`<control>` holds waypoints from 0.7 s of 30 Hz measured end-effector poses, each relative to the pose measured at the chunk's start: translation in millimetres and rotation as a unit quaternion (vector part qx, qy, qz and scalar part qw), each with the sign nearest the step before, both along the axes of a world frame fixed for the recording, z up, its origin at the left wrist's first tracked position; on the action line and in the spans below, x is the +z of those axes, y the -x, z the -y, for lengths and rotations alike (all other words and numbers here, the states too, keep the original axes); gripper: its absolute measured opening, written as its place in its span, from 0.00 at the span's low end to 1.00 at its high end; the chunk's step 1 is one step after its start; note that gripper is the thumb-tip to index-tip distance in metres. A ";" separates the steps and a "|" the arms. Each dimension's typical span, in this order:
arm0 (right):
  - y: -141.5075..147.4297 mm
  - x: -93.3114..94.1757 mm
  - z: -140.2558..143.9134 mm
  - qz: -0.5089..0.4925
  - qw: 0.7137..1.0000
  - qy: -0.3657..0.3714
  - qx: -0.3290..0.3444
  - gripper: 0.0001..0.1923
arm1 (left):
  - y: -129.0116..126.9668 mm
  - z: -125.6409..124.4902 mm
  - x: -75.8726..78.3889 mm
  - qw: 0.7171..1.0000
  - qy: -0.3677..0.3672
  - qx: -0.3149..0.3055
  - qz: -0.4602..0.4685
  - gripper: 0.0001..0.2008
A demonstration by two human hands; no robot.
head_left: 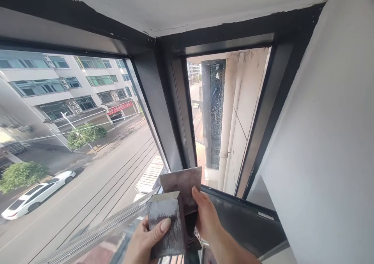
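Low in the middle of the view, my left hand (146, 236) is wrapped round a dark brown block (168, 213) with whitish smears and a pale top edge. It looks like a sanding block. My left thumb lies across its front face. Just behind and to the right, my right hand (207, 209) pinches a thin, flat brown sheet (181, 180) with a straight top edge, its thumb pressed on the sheet's right side. The sheet's lower part is behind the block, so I cannot tell whether it has a handle.
Black window frames (156, 100) meet in a corner ahead, below a white ceiling (187, 2). A white wall (327, 139) rises at the right. Through the glass, a street (96, 201) with a white car (37, 195) lies below; a pipe (226, 139) runs down outside.
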State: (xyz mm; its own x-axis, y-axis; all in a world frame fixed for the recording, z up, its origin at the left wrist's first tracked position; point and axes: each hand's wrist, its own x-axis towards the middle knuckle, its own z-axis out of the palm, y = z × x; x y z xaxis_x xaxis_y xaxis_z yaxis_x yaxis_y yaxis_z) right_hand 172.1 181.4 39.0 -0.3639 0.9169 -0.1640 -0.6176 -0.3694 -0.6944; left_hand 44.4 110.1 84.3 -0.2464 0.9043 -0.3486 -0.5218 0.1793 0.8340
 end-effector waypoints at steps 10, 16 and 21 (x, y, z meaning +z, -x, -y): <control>-52.8 -37.7 -18.9 0.097 0.978 -0.146 0.110 0.34 | 36.9 -14.4 39.0 0.993 -0.060 -0.010 -0.099 0.36; -70.7 -43.7 -20.3 0.184 0.949 -0.184 0.176 0.32 | 81.9 -25.0 50.5 0.943 -0.093 -0.165 -0.273 0.24; -78.5 -47.6 -19.2 0.333 0.860 -0.253 0.290 0.16 | 89.7 -25.5 53.8 0.976 -0.051 -0.088 -0.193 0.29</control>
State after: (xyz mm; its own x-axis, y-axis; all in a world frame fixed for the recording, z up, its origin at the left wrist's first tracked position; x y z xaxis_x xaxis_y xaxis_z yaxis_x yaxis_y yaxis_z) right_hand 250.5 200.6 -8.6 -0.7647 0.6275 -0.1465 0.1668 -0.0268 -0.9856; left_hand -45.3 135.7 138.1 -0.1789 0.9695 -0.1675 -0.1345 0.1445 0.9803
